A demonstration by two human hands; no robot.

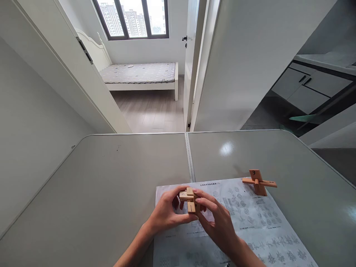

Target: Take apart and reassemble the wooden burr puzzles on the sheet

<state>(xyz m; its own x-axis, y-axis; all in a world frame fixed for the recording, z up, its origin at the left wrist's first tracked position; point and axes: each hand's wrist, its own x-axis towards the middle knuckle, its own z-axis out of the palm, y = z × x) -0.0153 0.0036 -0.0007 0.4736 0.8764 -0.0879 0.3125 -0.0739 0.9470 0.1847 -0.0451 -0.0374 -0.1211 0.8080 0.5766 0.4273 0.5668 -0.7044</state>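
Observation:
A light wooden interlocking block puzzle (190, 207) is held between my two hands above a printed sheet (178, 244). My left hand (168, 209) grips it from the left, thumb along the lower edge and fingers at the top. From the right, my right hand (218, 220) closes its fingers on the puzzle's side. Dark marks show on some pieces, and the fingers hide parts of the far and right sides. Right of my hands, at the sheet's upper right edge, stands a darker orange-brown puzzle of crossed wooden pieces (260, 188), touched by neither hand.
The grey table (111, 193) has a pale seam (189, 157) down its middle and a rounded rim. Beyond it are a doorway with an open door (191, 63), a bed (141, 74) and a window (133, 18). Low cabinets (311, 87) stand at the right.

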